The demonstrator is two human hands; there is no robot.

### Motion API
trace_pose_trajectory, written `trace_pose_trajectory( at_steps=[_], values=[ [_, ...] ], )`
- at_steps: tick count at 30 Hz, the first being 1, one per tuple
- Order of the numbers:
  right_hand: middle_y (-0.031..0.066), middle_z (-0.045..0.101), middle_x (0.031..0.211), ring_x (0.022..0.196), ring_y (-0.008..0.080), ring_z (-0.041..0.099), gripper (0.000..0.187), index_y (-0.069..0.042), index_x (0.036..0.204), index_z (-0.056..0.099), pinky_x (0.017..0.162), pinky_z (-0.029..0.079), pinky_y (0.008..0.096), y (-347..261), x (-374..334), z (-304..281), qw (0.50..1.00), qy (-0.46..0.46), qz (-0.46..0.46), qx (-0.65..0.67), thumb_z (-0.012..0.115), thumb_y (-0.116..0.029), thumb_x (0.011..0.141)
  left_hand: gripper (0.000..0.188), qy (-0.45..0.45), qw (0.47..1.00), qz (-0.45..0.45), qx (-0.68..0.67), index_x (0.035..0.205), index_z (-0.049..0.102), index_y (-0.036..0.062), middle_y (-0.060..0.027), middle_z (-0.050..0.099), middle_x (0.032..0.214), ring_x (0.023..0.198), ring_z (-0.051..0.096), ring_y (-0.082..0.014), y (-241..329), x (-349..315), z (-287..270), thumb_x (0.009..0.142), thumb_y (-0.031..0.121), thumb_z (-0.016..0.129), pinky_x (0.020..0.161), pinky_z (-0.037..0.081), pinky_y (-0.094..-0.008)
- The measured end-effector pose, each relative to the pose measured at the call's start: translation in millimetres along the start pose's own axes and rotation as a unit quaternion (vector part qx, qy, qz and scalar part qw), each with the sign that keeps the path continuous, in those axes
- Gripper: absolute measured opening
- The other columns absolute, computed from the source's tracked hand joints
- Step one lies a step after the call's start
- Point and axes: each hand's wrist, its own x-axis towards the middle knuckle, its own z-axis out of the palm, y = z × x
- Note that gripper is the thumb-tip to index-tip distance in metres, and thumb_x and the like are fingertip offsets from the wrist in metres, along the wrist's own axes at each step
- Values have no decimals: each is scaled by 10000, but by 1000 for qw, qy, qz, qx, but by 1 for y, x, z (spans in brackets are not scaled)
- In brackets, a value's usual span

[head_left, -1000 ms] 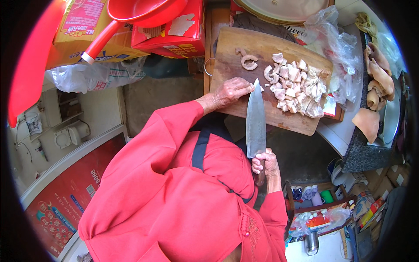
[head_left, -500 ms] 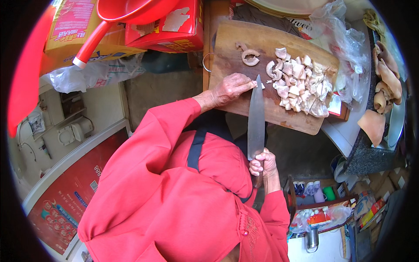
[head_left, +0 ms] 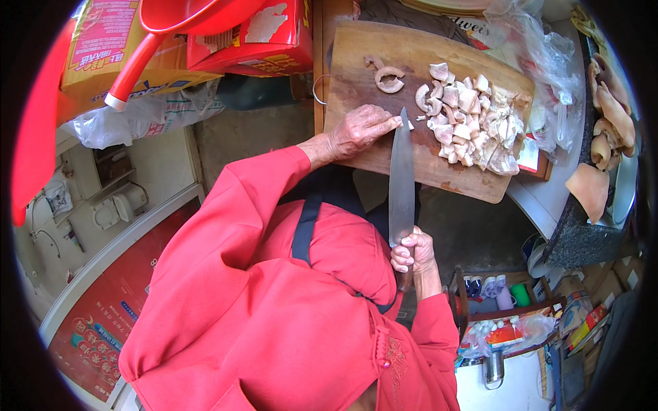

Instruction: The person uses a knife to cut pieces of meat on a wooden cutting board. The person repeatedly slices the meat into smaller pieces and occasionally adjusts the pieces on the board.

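My right hand (head_left: 415, 252) is wrapped round the handle of a large kitchen knife (head_left: 401, 181). The blade points away from me, its tip over the near part of a wooden cutting board (head_left: 439, 168). Beside that tip, my left hand (head_left: 362, 130) is closed, its fingertips pinching a small pale piece of meat that they mostly hide. A sliver of it shows just past the blade. To the right lies a heap of chopped pale meat (head_left: 467, 123) in chunks. Two curled meat strips (head_left: 389, 79) rest farther back on the board.
A red dipper (head_left: 137, 65) and a red box (head_left: 277, 44) stand at the far left. Clear plastic bags (head_left: 548, 82) crowd the board's right side. Larger meat pieces (head_left: 588, 188) lie on the far right. A drawer of small items (head_left: 504, 298) is at lower right.
The whole view has shifted slightly, with the board a little higher in it. Both hands keep their hold, and the knife has barely moved against the board.
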Motion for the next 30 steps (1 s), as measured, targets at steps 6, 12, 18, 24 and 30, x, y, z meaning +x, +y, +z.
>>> trace_pose_trajectory(
  at_steps=[6, 12, 18, 24, 30],
  values=[
    [82, 433, 516, 344, 156, 393, 54, -52, 765, 526, 322, 371, 332, -3, -5, 4, 999, -18, 17, 26, 548, -60, 716, 359, -4, 1000, 12, 15, 1098, 632, 14, -116, 637, 943, 842, 626, -260, -1, 0, -1, 741, -22, 651, 744, 523, -357],
    [86, 438, 535, 350, 152, 395, 129, -33, 850, 552, 324, 364, 320, -7, -11, 3, 999, -30, 18, 41, 541, -61, 725, 352, 8, 1000, -30, -4, 1099, 633, 23, -116, 642, 955, 855, 631, -262, 0, -2, 2, 752, -28, 668, 752, 526, -361],
    [80, 415, 527, 335, 137, 380, 142, 7, 852, 532, 304, 360, 314, -8, 2, 1, 987, -127, 7, 96, 535, -67, 731, 249, 27, 999, -42, -2, 989, 639, 27, -110, 635, 924, 838, 629, -264, 2, -2, 1, 753, 21, 719, 728, 525, -355],
    [89, 410, 527, 334, 128, 381, 141, 57, 765, 496, 301, 363, 310, 4, -12, 0, 982, -158, -23, 99, 539, -66, 712, 218, 2, 999, -31, 15, 925, 647, 61, -91, 612, 912, 822, 606, -258, 3, 1, 1, 741, 107, 756, 711, 503, -362],
    [95, 426, 517, 332, 134, 380, 89, -1, 769, 525, 307, 353, 300, 18, -45, 2, 994, -80, -65, 35, 545, -55, 700, 183, -3, 998, -64, -14, 926, 648, 68, -85, 612, 912, 833, 600, -260, 3, 6, -1, 770, 116, 729, 728, 493, -364]
  ],
)
